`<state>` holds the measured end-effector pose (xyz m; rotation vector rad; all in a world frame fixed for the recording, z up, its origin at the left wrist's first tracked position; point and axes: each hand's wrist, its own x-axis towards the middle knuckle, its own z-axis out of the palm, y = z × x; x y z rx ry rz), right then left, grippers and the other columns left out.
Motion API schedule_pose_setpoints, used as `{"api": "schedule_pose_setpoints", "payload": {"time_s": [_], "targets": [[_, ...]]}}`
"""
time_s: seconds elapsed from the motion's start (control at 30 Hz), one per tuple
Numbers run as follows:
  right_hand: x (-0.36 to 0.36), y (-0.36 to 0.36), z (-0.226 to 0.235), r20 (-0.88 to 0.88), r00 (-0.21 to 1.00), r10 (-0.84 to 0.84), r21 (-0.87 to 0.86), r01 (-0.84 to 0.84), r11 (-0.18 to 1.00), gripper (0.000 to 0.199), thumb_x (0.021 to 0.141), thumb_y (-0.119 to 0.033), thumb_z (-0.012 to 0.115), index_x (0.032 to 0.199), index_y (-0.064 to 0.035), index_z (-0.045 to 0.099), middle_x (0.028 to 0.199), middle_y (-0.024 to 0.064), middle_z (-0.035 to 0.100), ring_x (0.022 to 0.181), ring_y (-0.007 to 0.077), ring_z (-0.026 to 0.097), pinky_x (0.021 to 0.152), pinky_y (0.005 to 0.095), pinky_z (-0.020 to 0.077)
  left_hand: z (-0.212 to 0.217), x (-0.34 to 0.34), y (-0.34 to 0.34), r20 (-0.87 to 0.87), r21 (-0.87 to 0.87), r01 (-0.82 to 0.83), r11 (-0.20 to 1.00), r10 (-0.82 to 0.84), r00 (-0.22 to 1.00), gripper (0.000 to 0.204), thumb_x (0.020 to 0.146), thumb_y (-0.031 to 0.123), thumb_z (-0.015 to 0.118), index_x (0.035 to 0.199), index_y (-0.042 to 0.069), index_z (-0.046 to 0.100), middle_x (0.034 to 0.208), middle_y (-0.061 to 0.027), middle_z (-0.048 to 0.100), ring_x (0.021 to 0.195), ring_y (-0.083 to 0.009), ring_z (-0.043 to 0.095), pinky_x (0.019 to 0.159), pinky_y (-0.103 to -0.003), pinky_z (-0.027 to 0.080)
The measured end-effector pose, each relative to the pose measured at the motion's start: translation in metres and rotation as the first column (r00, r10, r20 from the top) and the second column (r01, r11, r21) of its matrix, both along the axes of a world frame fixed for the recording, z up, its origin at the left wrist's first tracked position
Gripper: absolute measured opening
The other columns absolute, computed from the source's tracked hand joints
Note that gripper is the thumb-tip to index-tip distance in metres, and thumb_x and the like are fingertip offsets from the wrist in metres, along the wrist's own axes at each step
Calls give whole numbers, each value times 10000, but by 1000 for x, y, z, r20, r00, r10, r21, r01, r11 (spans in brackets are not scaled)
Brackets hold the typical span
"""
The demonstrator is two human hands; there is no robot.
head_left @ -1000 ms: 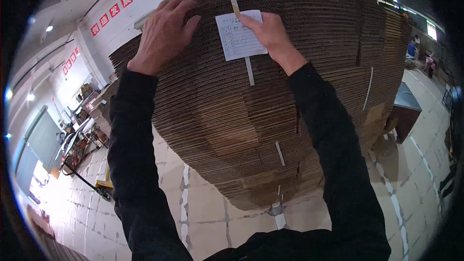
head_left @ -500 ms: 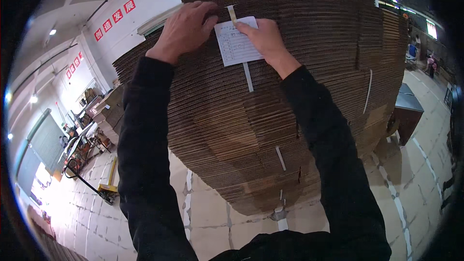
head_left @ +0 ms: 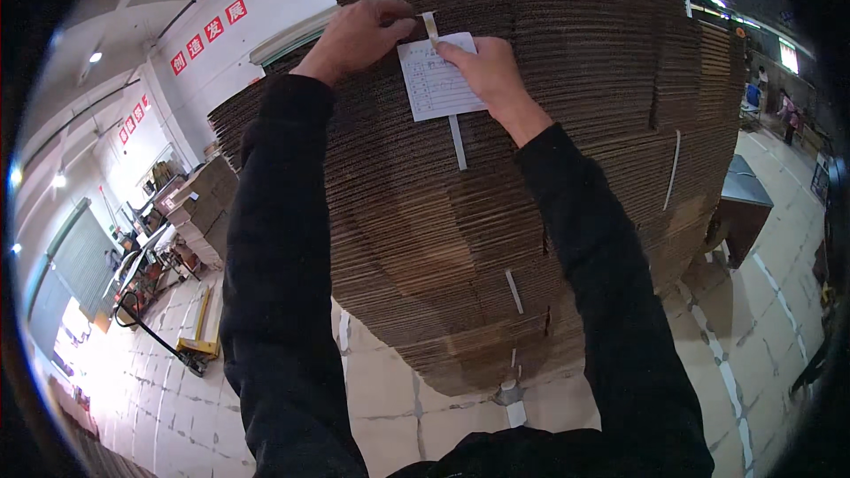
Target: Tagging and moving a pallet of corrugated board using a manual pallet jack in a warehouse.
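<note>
**Pins a paper slip flat to the face of a cardboard stack**

In the head view, sets the white, lined paper slip against the upper face of the cardboard stack, slightly tilted. Presses it there with the right hand: closed, thumb laid over the top edge near the foot of a pale upper strip. Folds the other fingers out of sight; cannot tell whether pinching the paper from behind. Probably favours the top edge to stop sliding or curling on such a ridged, upright face, and to leave most of the rows uncovered.

Raises the left hand to about the same height on the stack, just left of the slip: half open, fingers bent, thumb spread toward the paper, nothing visible in its grip. Cannot tell whether touching the cardboard edges. Perhaps holds it there for steadiness, close to the upper strip without hiding the slip.

Shows a lower strip beneath the slip, and a longer pale strip farther right on the stack, both running across the layers, perhaps for binding. Includes a yellow pallet truck well apart to the stack's left, and a dark table near its right side.
</note>
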<state>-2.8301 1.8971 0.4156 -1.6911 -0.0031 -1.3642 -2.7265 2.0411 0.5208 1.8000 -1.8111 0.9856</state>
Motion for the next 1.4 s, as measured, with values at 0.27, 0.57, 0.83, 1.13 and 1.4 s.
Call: {"api": "schedule_pose_setpoints", "payload": {"time_s": [0.27, 0.57, 0.83, 1.13, 1.4], "targets": [[-5, 4, 2, 1, 999, 34, -16, -33, 999, 273, 814, -234, 651, 880, 31, 673, 760, 96, 672, 648, 147, 647, 574, 285, 493, 0, -1, -16, -2, -18, 11, 1000, -11, 1000, 360, 842, 337, 615, 1087, 76, 648, 990, -131, 670, 886, -239, 650, 795, -359, 501], [1, -4, 0, -22, 1000, 5, -23, -5, 1000, 266, 838, -206, 641, 914, 49, 652, 803, 93, 669, 675, 134, 642, 573, 270, 497, 2, -5, -18, 100, -40, 30, 999, -26, 995, 443, 752, 423, 673, 1059, 103, 672, 882, -135, 683, 773, -249, 669, 713, -348, 529], [-2, 1, 2, -46, 999, 3, 2, -3, 1000, 274, 841, -204, 644, 919, 58, 648, 795, 101, 667, 684, 141, 648, 574, 263, 515, 0, 3, -23, 123, -90, -10, 996, 21, 992, 497, 700, 467, 714, 1052, 118, 679, 874, -141, 674, 785, -257, 663, 705, -358, 527], [-6, -1, 4, -96, 992, -84, -35, 81, 996, 360, 809, -270, 676, 910, 74, 649, 814, 131, 671, 683, 160, 655, 582, 272, 509, 5, 2, -24, 92, -57, 23, 998, -17, 996, 384, 778, 390, 687, 1015, 87, 687, 905, -130, 668, 788, -224, 647, 717, -336, 503], [-19, -2, -14, -143, 894, -425, -313, 366, 876, 347, 751, -331, 701, 793, 13, 681, 692, 111, 664, 601, 187, 640, 565, 317, 498, 11, 15, -27, 20, -31, 62, 998, -61, 998, 334, 799, 436, 643, 969, 158, 716, 894, -113, 686, 822, -254, 665, 756, -367, 529]]}}
